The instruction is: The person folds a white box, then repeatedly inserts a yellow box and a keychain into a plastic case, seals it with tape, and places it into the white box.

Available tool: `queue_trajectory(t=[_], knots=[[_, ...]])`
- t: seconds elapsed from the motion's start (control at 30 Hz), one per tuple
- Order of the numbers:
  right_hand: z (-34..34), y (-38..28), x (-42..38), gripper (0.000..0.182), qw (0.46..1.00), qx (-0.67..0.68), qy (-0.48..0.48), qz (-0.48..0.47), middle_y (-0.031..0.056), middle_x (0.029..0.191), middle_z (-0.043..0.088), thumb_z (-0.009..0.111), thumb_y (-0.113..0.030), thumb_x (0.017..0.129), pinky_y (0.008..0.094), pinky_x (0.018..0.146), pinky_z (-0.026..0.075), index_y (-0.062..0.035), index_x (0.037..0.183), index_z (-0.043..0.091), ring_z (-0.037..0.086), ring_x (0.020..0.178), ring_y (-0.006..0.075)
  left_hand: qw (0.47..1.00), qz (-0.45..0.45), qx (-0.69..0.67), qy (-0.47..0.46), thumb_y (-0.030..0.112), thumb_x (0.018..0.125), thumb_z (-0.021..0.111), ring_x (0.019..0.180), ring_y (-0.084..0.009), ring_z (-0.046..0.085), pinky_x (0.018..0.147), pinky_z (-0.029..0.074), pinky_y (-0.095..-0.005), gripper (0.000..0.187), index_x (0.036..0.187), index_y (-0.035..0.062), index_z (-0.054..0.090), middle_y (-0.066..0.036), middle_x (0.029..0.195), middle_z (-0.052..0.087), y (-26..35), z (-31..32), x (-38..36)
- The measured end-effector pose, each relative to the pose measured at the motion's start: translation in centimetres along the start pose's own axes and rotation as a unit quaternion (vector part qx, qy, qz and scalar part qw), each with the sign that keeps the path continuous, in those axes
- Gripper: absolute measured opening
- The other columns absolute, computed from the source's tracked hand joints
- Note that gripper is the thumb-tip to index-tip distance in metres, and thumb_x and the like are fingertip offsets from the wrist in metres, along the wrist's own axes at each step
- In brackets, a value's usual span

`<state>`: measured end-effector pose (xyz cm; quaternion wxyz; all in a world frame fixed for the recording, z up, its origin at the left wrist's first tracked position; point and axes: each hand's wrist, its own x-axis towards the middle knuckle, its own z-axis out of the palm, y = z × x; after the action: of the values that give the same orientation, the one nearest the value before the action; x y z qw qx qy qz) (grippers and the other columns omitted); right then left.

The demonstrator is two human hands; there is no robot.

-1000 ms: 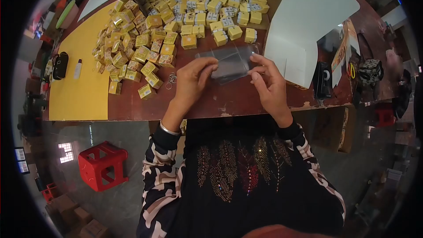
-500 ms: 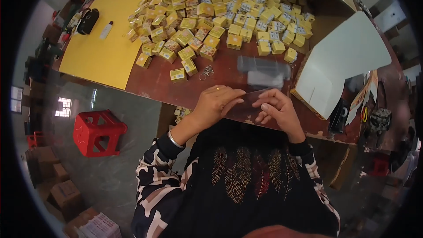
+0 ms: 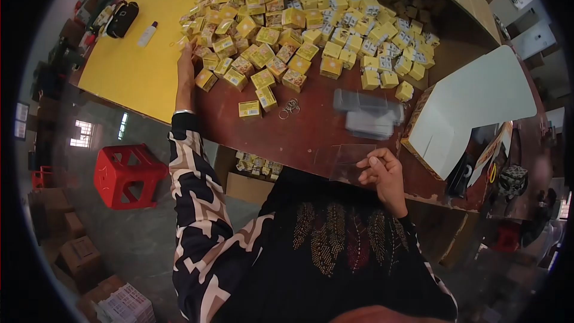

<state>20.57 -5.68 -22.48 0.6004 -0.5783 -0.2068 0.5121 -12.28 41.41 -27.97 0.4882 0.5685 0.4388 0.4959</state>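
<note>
My right hand (image 3: 384, 174) holds a clear plastic sleeve (image 3: 347, 164) at its right end, fingers curled and thumb pressing in. The sleeve lies over the near table edge, and its outline is faint. My left hand (image 3: 186, 63) is stretched out to the left rim of a heap of small yellow printed boxes (image 3: 261, 55). Its fingertips are at the boxes there; whether they grip one cannot be made out. Between the hands, some metal rings (image 3: 289, 108) lie near two yellow boxes (image 3: 250, 109). A stack of flat clear plastic sleeves (image 3: 369, 122) rests beyond my right hand.
Yellow boxes with grey-white pieces on them (image 3: 387, 63) spread from a large carton at the back. An open white-lined box (image 3: 439, 125) stands at the right. A yellow sheet (image 3: 143, 72) covers the table's left, bearing a black pouch (image 3: 123, 20). A red stool (image 3: 128, 176) stands left.
My left hand has let go of the clear plastic sleeve and reached far left to the heap of yellow boxes. My right hand keeps the sleeve, slightly lower. The view has shifted a little.
</note>
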Motion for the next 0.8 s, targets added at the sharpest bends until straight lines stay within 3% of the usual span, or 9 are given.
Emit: queue_trajectory(t=[0.07,0.23,0.3,0.57,0.7,0.77,0.8], knots=[[0.0,0.1,0.0,0.01,1.0,0.008,0.004,0.008,0.0133,0.093,0.07,0.055,-0.014,0.101,0.023,0.056,0.057,-0.0043,0.103,0.056,0.068,0.065,0.0129,0.999,-0.022,-0.024,-0.03,0.05,0.104,0.041,0.127,-0.0212,0.05,0.108,0.037,-0.0331,0.065,0.14,-0.0028,0.05,-0.015,0.139,0.054,-0.8,0.9,0.2],[-0.1,0.7,0.0,0.011,1.0,0.004,0.012,0.019,0.0136,0.094,0.07,0.054,-0.013,0.101,0.0233,0.056,0.057,-0.0036,0.106,0.056,0.068,0.066,0.0133,1.0,-0.022,-0.018,-0.001,0.048,0.104,0.043,0.125,-0.0218,0.052,0.108,0.037,-0.0331,0.062,0.136,-0.0049,0.055,-0.015,0.137,0.057,-1.3,4.6,-2.7],[0.0,0.8,-0.1,0.012,1.0,0.006,0.013,0.022,0.0138,0.095,0.07,0.054,-0.013,0.101,0.0235,0.056,0.057,-0.0034,0.107,0.056,0.068,0.066,0.0135,0.998,0.041,0.024,0.051,0.044,0.104,0.044,0.123,-0.0232,0.055,0.107,0.038,-0.035,0.059,0.131,-0.007,0.058,-0.018,0.132,0.06,-1.4,6.1,-4.2],[-0.3,0.8,-1.6,0.023,0.999,0.021,-0.028,0.018,0.0168,0.109,0.067,0.055,-0.016,0.101,0.0245,0.061,0.058,-0.0029,0.119,0.051,0.07,0.073,0.0161,0.988,0.042,-0.03,0.143,0.04,0.103,0.049,0.111,-0.0243,0.059,0.098,0.043,-0.0352,0.055,0.123,-0.0094,0.06,-0.017,0.121,0.064,0.7,11.2,-7.6],[-0.5,0.3,-2.4,0.026,0.999,0.021,-0.023,0.015,0.0178,0.113,0.065,0.055,-0.016,0.101,0.0247,0.063,0.058,-0.0022,0.122,0.049,0.07,0.077,0.0168,0.965,0.143,0.016,0.219,0.039,0.101,0.053,0.107,-0.0252,0.059,0.094,0.045,-0.0367,0.054,0.117,-0.0119,0.059,-0.019,0.113,0.064,-1.7,10.3,-6.3],[-0.6,-0.4,-2.5,0.028,0.999,-0.016,-0.038,0.003,0.0187,0.116,0.064,0.054,-0.016,0.101,0.0246,0.065,0.058,-0.0013,0.124,0.048,0.07,0.079,0.0173,0.978,0.105,-0.01,0.177,0.038,0.099,0.058,0.108,-0.0263,0.059,0.095,0.044,-0.037,0.053,0.118,-0.0115,0.057,-0.02,0.115,0.063,6.3,11.7,-11.5],[-0.8,-0.6,-2.4,0.028,0.999,-0.026,-0.043,-0.004,0.0184,0.117,0.064,0.053,-0.015,0.101,0.0247,0.066,0.058,-0.001,0.124,0.047,0.07,0.081,0.0172,0.981,0.157,0.056,0.099,0.037,0.095,0.062,0.112,-0.0281,0.058,0.097,0.044,-0.0385,0.054,0.121,-0.0097,0.056,-0.02,0.119,0.062,9.3,12.3,-13.4]])
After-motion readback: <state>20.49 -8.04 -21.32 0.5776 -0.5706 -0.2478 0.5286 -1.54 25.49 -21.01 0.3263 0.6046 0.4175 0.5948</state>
